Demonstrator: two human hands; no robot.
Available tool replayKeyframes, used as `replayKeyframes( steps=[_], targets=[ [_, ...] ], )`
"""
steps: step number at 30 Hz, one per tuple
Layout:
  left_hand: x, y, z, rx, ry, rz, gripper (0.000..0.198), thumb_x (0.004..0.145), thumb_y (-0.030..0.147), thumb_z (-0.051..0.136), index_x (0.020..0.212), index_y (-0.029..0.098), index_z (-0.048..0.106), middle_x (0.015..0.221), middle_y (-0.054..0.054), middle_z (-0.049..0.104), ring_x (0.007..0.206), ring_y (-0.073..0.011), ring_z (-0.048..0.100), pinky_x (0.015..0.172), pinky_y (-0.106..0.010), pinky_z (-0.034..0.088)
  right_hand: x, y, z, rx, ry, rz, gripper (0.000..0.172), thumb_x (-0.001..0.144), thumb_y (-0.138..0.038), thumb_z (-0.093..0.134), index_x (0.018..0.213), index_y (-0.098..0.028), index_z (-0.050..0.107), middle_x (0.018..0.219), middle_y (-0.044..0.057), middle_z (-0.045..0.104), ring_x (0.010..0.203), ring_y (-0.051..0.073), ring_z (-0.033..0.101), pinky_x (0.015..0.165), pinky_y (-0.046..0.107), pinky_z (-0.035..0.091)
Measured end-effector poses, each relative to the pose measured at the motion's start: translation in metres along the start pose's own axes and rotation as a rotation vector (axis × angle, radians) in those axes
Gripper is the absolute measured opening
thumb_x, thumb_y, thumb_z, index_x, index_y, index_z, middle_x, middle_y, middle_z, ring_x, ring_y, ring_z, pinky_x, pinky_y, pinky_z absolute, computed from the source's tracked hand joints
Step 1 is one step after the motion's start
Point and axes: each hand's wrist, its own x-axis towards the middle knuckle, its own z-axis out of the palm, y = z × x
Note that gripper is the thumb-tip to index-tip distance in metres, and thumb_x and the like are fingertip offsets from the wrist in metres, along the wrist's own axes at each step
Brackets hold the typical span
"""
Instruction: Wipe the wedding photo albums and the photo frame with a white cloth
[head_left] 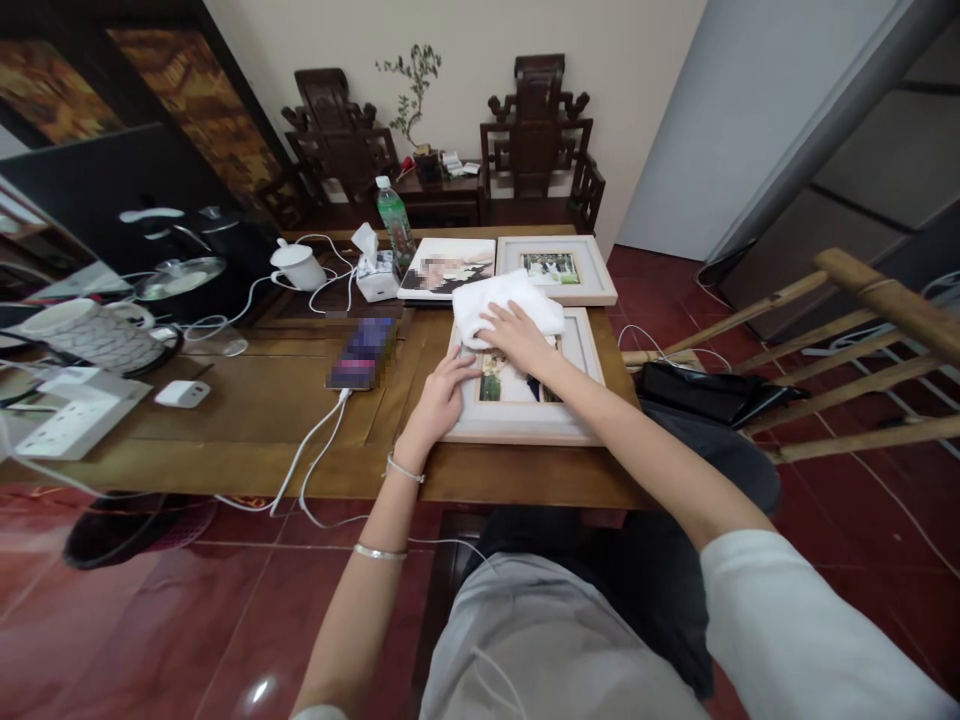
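A picture frame point(581, 375) with a pale wooden border lies flat near the table's front edge, a photo inside its wide white mat. My right hand point(517, 335) rests flat, fingers spread, on a folded white cloth point(469, 298) over the far part of this frame. The cloth and my forearm hide much of the photo. At the frame's left border lies my left hand point(441, 398), fingers stretched over the edge; its thumb is not clearly visible. Behind are a second framed photo point(592, 265) and a white photo panel point(457, 250), side by side.
A phone point(363, 352) on a charging cable lies left of the frame. Further left are a tissue pack point(377, 278), a green bottle point(394, 215), a lidded white cup point(298, 267), a patterned mug point(94, 335) and a power strip point(82, 410). A wooden chair point(892, 300) stands right.
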Motion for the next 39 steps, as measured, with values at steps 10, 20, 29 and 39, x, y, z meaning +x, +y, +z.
replayKeyframes(
  steps=[10, 20, 29, 39],
  targets=[
    [-0.002, -0.005, 0.007, 0.022, 0.096, 0.053, 0.048, 0.072, -0.007, 0.037, 0.102, 0.016, 0.066, 0.120, -0.008, 0.065, 0.131, -0.0237, 0.043, 0.108, -0.049, 0.037, -0.059, 0.048, -0.032, -0.204, -0.186, 0.176, 0.040, 0.081, 0.001, 0.044, 0.111, -0.018, 0.063, 0.104, 0.014, 0.068, 0.106, 0.026, 0.058, 0.095, 0.041, 0.029],
    [-0.004, -0.001, 0.007, 0.047, 0.050, -0.013, 0.047, 0.079, 0.000, 0.036, 0.117, 0.015, 0.059, 0.133, -0.011, 0.055, 0.134, -0.0234, 0.039, 0.112, -0.048, 0.032, -0.143, 0.006, -0.061, -0.171, -0.265, 0.173, 0.047, 0.074, 0.006, 0.043, 0.112, -0.015, 0.061, 0.123, 0.017, 0.060, 0.128, 0.029, 0.042, 0.102, 0.047, 0.026],
    [-0.005, -0.009, 0.009, 0.113, -0.025, -0.030, 0.045, 0.092, 0.022, 0.036, 0.135, 0.011, 0.044, 0.149, -0.015, 0.034, 0.142, -0.0263, 0.021, 0.115, -0.049, 0.021, -0.173, -0.028, -0.074, -0.042, -0.246, 0.210, 0.057, 0.066, 0.007, 0.043, 0.116, -0.014, 0.060, 0.126, 0.016, 0.059, 0.129, 0.029, 0.041, 0.103, 0.044, 0.030],
    [-0.007, -0.016, 0.011, 0.052, 0.026, 0.009, 0.046, 0.089, 0.011, 0.031, 0.132, 0.015, 0.047, 0.147, -0.013, 0.037, 0.141, -0.0221, 0.026, 0.115, -0.048, 0.024, -0.104, 0.034, -0.037, -0.140, -0.170, 0.309, 0.052, 0.071, 0.005, 0.042, 0.118, -0.012, 0.058, 0.112, 0.020, 0.063, 0.122, 0.032, 0.046, 0.095, 0.045, 0.034]
  ],
)
